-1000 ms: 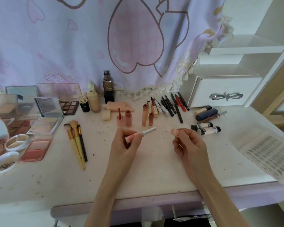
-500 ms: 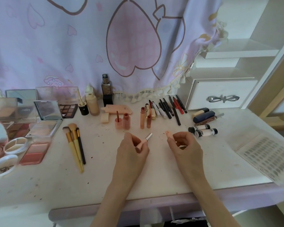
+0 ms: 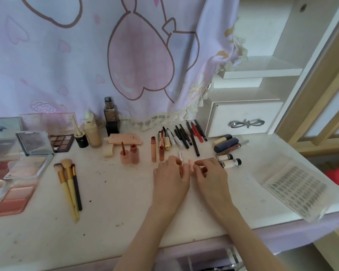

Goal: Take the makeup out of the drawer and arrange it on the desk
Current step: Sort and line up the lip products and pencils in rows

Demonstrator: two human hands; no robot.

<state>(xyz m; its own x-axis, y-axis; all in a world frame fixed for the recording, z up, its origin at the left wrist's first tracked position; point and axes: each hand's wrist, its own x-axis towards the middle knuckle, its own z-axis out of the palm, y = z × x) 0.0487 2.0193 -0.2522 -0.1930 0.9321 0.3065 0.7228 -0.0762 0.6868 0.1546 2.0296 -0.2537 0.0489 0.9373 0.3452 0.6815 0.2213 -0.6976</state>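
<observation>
My left hand [image 3: 170, 173] grips a slim pink tube [image 3: 180, 158] upright, its pale tip poking above my fingers. My right hand [image 3: 209, 173] pinches the tube's small pink cap [image 3: 191, 164] right beside it, and the two hands almost touch over the middle of the white desk [image 3: 115, 192]. Rows of makeup lie behind them: pink lip tubes [image 3: 134, 153], dark pencils [image 3: 186, 137] and two white tubes with black caps [image 3: 230, 161]. The open drawer [image 3: 209, 260] shows below the desk's front edge.
Brushes [image 3: 70, 182] and open palettes [image 3: 27, 167] fill the left side. Foundation bottles [image 3: 111, 118] stand at the back by the pink curtain. A small white drawer unit [image 3: 245, 116] sits at the back right, and a clear sticker sheet [image 3: 296, 190] lies at the right edge.
My hands have come together from apart. The left hand turned the tube from lying sideways to upright, and the right hand brought the cap up next to its tip.
</observation>
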